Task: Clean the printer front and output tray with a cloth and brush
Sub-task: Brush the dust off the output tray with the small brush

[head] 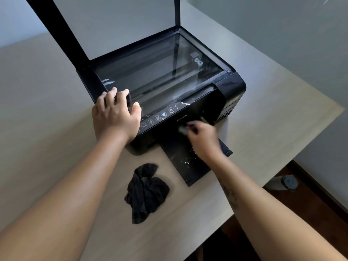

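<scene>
A black printer [231,87] stands on the table with its scanner lid [56,25] raised and the glass [160,68] bare. My left hand [114,113] rests on the printer's front left corner, fingers lying over the edge of the glass. My right hand [203,138] is at the printer's front panel, fingers curled round a small blurred tool, seemingly a brush [183,128]. The output tray [188,166] sticks out below it, dotted with white crumbs. A crumpled black cloth [146,191] lies on the table near the tray.
The beige table [56,110] ends at a right edge close to the printer. Below that edge, on the dark floor, stands a grey cylindrical container [284,182]. Grey walls rise behind the table.
</scene>
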The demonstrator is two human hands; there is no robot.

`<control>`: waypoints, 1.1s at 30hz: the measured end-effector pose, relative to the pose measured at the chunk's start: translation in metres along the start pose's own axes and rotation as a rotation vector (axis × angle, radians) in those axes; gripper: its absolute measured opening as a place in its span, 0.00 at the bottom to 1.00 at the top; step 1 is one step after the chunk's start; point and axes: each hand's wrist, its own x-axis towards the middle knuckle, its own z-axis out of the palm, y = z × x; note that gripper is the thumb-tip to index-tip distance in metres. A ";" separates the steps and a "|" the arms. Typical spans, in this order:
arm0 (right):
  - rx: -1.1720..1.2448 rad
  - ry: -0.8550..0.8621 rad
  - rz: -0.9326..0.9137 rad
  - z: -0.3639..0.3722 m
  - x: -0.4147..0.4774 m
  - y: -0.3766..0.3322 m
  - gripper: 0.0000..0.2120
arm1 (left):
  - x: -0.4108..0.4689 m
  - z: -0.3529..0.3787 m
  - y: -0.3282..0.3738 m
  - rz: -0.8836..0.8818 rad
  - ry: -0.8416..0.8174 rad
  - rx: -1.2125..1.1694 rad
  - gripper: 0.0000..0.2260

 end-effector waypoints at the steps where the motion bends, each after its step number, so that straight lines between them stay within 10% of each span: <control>1: -0.080 0.146 0.072 -0.007 0.002 0.009 0.11 | 0.000 0.000 0.000 -0.001 0.002 0.001 0.23; 6: -0.136 -0.358 -0.175 0.004 -0.013 -0.007 0.07 | 0.000 -0.001 0.001 0.002 0.001 0.000 0.23; 9: -0.128 0.060 0.035 -0.014 0.004 0.008 0.09 | 0.000 -0.001 0.001 -0.002 -0.001 -0.002 0.23; 13: -0.158 -0.302 -0.181 -0.015 -0.018 0.002 0.08 | 0.001 -0.001 0.001 0.004 -0.003 -0.002 0.23; 17: -0.235 0.080 0.043 -0.034 -0.009 0.017 0.09 | 0.000 0.000 0.000 0.005 0.000 0.000 0.23; 20: -0.256 -0.370 -0.242 -0.021 -0.034 0.007 0.08 | 0.001 0.000 0.000 0.007 -0.004 0.004 0.23; 24: -0.207 0.088 0.059 -0.039 -0.020 0.022 0.06 | 0.001 0.000 0.000 -0.001 -0.010 0.007 0.23; 27: -0.224 -0.272 -0.165 -0.030 -0.037 0.015 0.07 | 0.002 0.001 0.000 0.005 -0.008 0.004 0.23; 31: -0.182 0.079 0.035 -0.045 -0.033 0.029 0.09 | 0.001 0.000 0.000 0.001 -0.003 0.001 0.22; 33: -0.240 -0.134 -0.114 -0.044 -0.043 0.032 0.07 | 0.001 0.000 0.000 0.004 -0.001 0.001 0.22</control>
